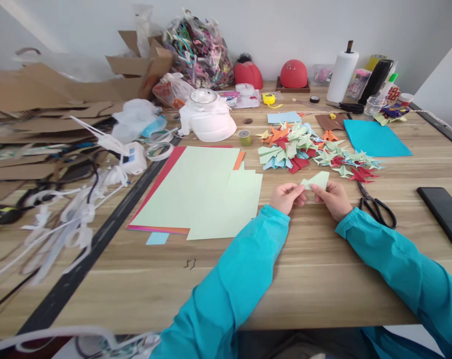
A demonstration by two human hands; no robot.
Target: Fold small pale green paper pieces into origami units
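Between my two hands is a small folded piece of pale green paper [319, 179], raised just above the wooden table. My left hand [287, 196] pinches its left end between thumb and fingers. On the right side, my right hand [333, 198] grips the paper with the thumb on top. Beyond the hands lies a pile of folded paper cranes [295, 144] in green, orange, red and blue. Black-handled scissors [375, 205] rest beside my right wrist. Left of my hands are stacked sheets of pale green paper [207, 194], with red and orange sheets showing underneath.
A black phone [443, 215] lies at the right. Bright blue sheets [377, 138] are behind the cranes. Tangled white cords [76, 214] and cardboard [61, 85] crowd the left side. A roll of tape [244, 137], a tape measure [269, 98] and a white bottle [341, 77] stand farther back.
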